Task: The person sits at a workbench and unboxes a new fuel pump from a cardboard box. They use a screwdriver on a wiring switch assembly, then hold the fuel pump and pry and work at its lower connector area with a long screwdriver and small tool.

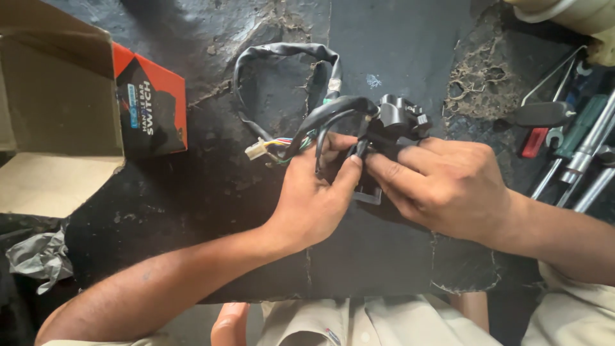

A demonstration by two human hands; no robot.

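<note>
Head view, looking down on a dark, worn desk (192, 192): a person's two bare hands meet at the middle of the scene over a black switch unit (398, 118) with a sheathed cable harness (282, 51). Left hand (317, 192) comes in from the near left, palm turned partly up, its fingers (351, 168) clenched around the black cables just below the switch unit. Right hand (442, 186) reaches in from the near right, back of the hand up, its fingers (391, 170) grasping the lower part of the same unit, touching the left hand's fingertips. Switch unit sits at the far edge of both hands, held just above the desk surface. Harness loops away to the far side in an arc and returns to a white plug connector (256, 150) with coloured wires (285, 142), just left of the left hand. Far left, an open cardboard box (57, 90) stands beside an orange and black carton (150, 106). Crumpled grey plastic (38, 256) lies at the near left edge. Hand tools, among them a red-handled one (533, 142) and metal shafts (592, 144), are piled at the right edge, well apart from the hands
</note>
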